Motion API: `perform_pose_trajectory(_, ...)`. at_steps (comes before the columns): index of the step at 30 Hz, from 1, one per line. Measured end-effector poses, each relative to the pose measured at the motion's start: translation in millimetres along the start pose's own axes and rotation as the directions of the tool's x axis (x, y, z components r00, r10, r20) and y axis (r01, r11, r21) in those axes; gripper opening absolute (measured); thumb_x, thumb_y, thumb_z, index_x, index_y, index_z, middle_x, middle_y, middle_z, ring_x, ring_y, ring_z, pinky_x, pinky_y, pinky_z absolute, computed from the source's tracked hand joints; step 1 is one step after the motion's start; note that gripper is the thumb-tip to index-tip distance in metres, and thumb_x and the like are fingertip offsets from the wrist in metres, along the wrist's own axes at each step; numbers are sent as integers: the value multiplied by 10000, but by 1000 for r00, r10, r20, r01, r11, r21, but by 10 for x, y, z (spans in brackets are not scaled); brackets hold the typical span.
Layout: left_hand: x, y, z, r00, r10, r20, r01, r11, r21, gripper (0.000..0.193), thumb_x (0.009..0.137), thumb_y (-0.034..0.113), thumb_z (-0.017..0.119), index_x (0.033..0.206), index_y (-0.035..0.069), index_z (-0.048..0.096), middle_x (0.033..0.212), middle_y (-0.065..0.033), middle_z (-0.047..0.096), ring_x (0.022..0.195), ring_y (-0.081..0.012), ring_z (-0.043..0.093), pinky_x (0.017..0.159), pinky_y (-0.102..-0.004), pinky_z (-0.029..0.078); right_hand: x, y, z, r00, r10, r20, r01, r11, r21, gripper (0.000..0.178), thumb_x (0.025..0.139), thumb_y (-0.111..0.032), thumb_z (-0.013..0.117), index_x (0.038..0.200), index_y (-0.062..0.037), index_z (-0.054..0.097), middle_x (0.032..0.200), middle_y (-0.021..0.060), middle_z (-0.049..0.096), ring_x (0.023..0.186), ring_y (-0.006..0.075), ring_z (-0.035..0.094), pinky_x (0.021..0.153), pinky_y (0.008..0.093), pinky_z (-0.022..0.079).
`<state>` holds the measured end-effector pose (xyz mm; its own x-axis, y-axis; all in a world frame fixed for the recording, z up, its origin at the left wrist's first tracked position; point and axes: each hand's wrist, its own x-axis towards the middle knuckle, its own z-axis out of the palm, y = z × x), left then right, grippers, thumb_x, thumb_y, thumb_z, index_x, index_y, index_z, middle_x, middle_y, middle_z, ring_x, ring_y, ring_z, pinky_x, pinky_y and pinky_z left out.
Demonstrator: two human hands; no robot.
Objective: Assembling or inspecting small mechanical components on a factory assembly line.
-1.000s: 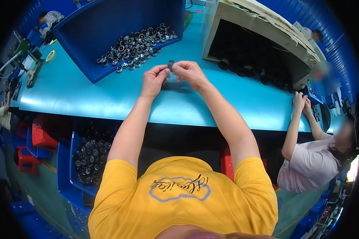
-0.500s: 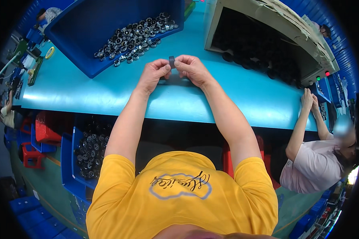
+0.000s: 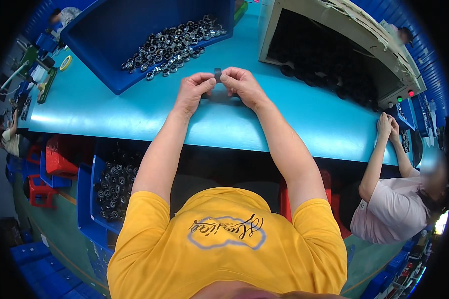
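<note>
Over the turquoise table, my left hand and my right hand meet around a small dark grey ring-like piece, seen nearly edge-on. The right thumb and fingers pinch it from one side. From the other side the left thumb and fingers close in on its lower part; their contact is partly hidden. Just beyond my hands, a tilted blue bin spills shiny silver-and-black round parts toward its low edge. To the right, a pale box-shaped housing holds many black rings, some at its opening.
The table's front edge runs before me. Below left stands a blue crate of round black parts, with red stools beyond. A co-worker leans on the table at right, both hands on its edge. Yellow tape lies far left.
My hands keep together around the ring-like piece, with a slight shift of fingers. The surroundings have moved a little in the picture as my head turned slightly.
</note>
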<state>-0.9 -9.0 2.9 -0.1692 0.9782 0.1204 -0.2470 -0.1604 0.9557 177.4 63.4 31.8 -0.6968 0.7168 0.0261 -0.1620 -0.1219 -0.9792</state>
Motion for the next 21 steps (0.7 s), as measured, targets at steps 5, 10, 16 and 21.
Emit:
perform_pose_trajectory(5, 32, -50, -68, 997, -41, 69, 48, 994, -99, 232, 892, 250, 752, 983, 45, 692, 816, 2, 655, 685, -81, 551, 639, -212, 444, 5, 0, 32, 999, -42, -21, 36, 979, -201, 226, 890, -294, 754, 889, -96, 644, 757, -63, 568, 641, 39, 483, 559, 204, 407)
perform_pose_trajectory(10, 44, -63, -105, 993, -51, 107, 71, 978, -197, 226, 953, 252, 669, 1059, 52, 658, 880, -11, 663, 783, -100, 599, 728, -257, 476, 13, 12, 140, 985, -159, -69, 134, 951, -280, 179, 817, -171, 786, 874, -67, 651, 779, -22, 596, 662, 60, 522, 542, 231, 441)
perform_pose_trajectory(16, 42, -56, -157, 984, -76, 160, 118, 956, -269, 245, 992, 273, 606, 1106, 59, 632, 990, -34, 679, 833, -109, 616, 730, -265, 485, 24, 50, 187, 908, -417, -44, 333, 783, -526, 219, 751, -126, 807, 903, -62, 663, 847, -2, 590, 666, 102, 539, 602, 265, 468)
perform_pose_trajectory(21, 27, 44, -31, 994, -91, 55, 104, 938, -331, 241, 988, 290, 618, 1056, 60, 650, 941, -13, 676, 782, -88, 593, 653, -251, 496, -3, 4, 104, 953, -304, 12, 278, 855, -437, 214, 799, -138, 781, 963, -64, 665, 868, -7, 602, 673, 80, 530, 607, 245, 460)
